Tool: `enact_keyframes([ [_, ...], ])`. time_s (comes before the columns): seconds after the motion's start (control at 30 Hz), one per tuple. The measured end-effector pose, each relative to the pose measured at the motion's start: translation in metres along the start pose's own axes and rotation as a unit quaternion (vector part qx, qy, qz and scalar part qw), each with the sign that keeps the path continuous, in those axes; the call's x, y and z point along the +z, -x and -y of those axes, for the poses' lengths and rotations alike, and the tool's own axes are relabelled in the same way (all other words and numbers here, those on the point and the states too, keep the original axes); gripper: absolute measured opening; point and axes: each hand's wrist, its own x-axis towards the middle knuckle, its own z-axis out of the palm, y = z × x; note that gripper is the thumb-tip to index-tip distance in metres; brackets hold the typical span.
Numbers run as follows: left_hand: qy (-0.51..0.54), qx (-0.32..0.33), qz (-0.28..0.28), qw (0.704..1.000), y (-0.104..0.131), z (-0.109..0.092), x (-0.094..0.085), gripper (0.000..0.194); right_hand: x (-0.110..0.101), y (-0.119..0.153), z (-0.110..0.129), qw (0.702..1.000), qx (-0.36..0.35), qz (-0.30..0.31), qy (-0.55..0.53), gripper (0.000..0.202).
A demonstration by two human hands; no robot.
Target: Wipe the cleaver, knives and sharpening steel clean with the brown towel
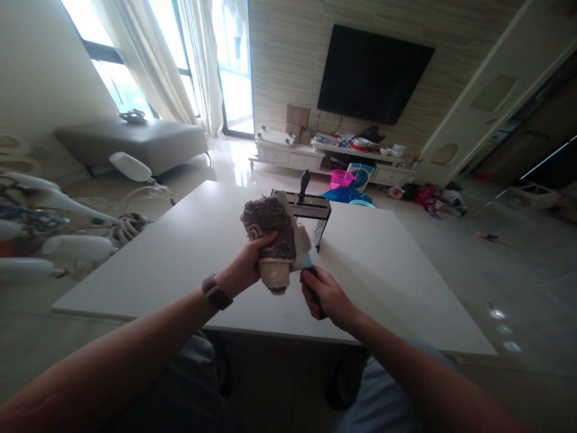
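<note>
My left hand is closed around a folded brown and cream cloth, thumb on top. A paler fold of the cloth hangs below my fingers. My right hand grips the dark handle of a knife. Its broad pale blade points up and away, lying along the cloth's right side, with a light-blue patch near the handle. The cloth partly covers the blade. Just beyond stands a dark-framed knife rack on the white table, with a black handle sticking up from it.
A chandelier-like lamp with white shades stands left of the table. Behind are a grey bench, a low TV cabinet, a pink basket and a blue item. Bags lie on the floor at right.
</note>
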Motion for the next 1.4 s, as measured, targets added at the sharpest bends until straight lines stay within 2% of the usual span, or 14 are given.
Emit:
enact_keyframes([
  [0.17,0.011,0.059,-0.01,0.998,-0.008,-0.022,-0.007,0.034,0.002,0.002,0.001,1.0,0.022,0.011,0.018,0.041],
  [0.33,0.039,0.126,-0.02,0.991,-0.015,-0.045,-0.02,0.037,0.002,0.007,0.005,0.998,0.036,0.035,0.04,0.038],
  [0.5,0.061,0.184,-0.039,0.98,-0.017,-0.055,-0.025,0.034,0.004,0.01,0.005,0.999,0.035,0.029,0.01,0.038],
  [0.57,0.057,0.173,-0.028,0.983,-0.016,-0.053,-0.025,0.033,0.004,0.01,0.004,0.999,0.033,0.017,-0.016,0.039],
  [0.67,0.04,0.118,-0.021,0.992,-0.011,-0.045,-0.023,0.032,0.002,0.008,0.003,0.999,0.021,0.002,-0.039,0.038],
  [0.87,0.012,0.031,-0.013,0.999,-0.006,-0.023,-0.015,0.027,-0.001,0.005,0.002,0.999,0.016,-0.003,-0.03,0.038],
  [1.0,-0.004,0.046,-0.012,0.999,-0.007,-0.022,-0.014,0.024,-0.001,0.006,0.002,0.999,0.03,0.014,0.003,0.041],
  [1.2,0.005,0.11,-0.033,0.993,-0.01,-0.033,-0.02,0.026,-0.006,0.005,0.004,0.997,0.026,0.052,0.044,0.041],
  [1.4,0.031,0.151,-0.05,0.987,-0.012,-0.045,-0.02,0.023,-0.006,0.005,0.008,0.996,0.032,0.058,0.055,0.036],
])
